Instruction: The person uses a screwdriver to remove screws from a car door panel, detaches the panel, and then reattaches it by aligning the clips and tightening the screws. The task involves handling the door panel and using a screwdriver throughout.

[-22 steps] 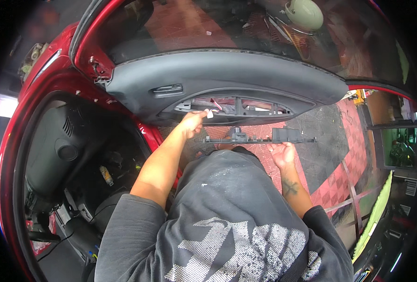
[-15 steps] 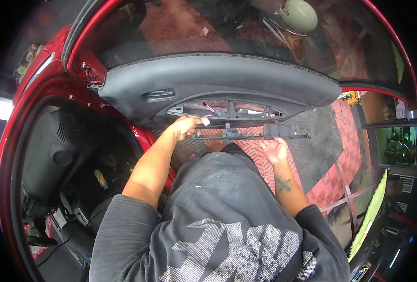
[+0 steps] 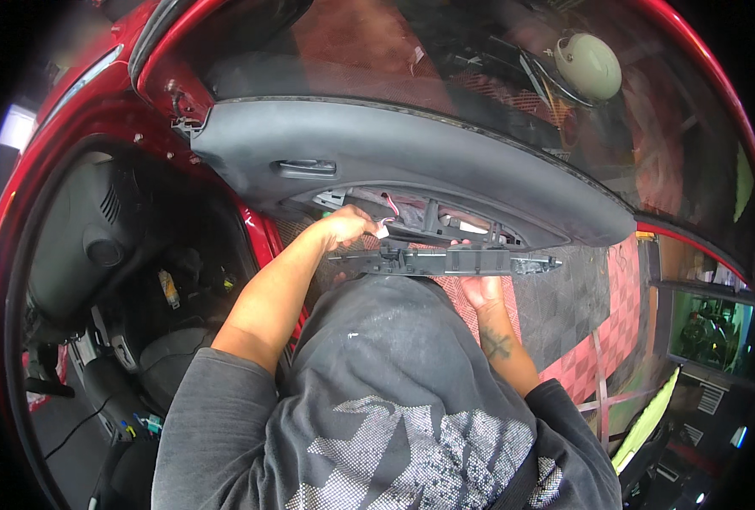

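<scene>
1. Black plastic makes up the long trim strip (image 3: 428,262), held crosswise between the person's grey shirt (image 3: 377,340) and the door panel (image 3: 411,140); whether it touches the panel, I cannot tell.
2. Gripping that strip toward its right part, the right hand (image 3: 482,291) has its palm on the near side and fingertips showing past the far edge.
3. Pinched in the left hand (image 3: 348,226) is a small white connector (image 3: 383,231), above the strip's left part.
4. Red and white wires (image 3: 392,204) run from the connector into the long opening in the door panel.
5. Farther left on the panel sits a recessed door handle (image 3: 307,168).
6. Through the far window, a pale helmet (image 3: 587,66) shows on the right.
7. Dark dashboard (image 3: 88,229) surfaces lie left, inside the red car body.
</scene>
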Motion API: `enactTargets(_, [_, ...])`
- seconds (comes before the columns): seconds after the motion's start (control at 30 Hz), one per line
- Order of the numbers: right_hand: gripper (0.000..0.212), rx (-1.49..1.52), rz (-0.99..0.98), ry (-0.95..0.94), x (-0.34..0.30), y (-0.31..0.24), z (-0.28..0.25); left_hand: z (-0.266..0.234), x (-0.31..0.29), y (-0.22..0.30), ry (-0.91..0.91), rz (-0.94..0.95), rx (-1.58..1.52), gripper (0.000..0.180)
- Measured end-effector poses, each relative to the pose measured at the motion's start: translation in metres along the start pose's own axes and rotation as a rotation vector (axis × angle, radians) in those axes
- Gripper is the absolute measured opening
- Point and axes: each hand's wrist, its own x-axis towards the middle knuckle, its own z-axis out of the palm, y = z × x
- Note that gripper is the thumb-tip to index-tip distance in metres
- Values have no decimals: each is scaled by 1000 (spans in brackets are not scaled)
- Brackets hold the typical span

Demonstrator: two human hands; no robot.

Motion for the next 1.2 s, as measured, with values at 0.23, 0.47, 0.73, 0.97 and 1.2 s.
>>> enactTargets(0.23, [21, -71, -176, -11, -14, -7, 26, 3, 4, 7, 128, 140, 217, 31])
enactTargets(0.47, [24, -125, -322, -68, -29, -5, 46, 6, -6, 29, 145, 118, 326, 39])
enactTargets(0.73, [30, -191, -376, -138, -50, -2, 67, 13, -14, 25, 216, 166, 272, 34])
enactTargets(0.97, [27, -401, -614, -62, -67, 7, 111, 20, -8, 15, 234, 206, 231, 29])
enactTargets(1.2, [26, -491, -595, -109, -49, -7, 127, 5, -8, 25, 63, 144, 199, 21])
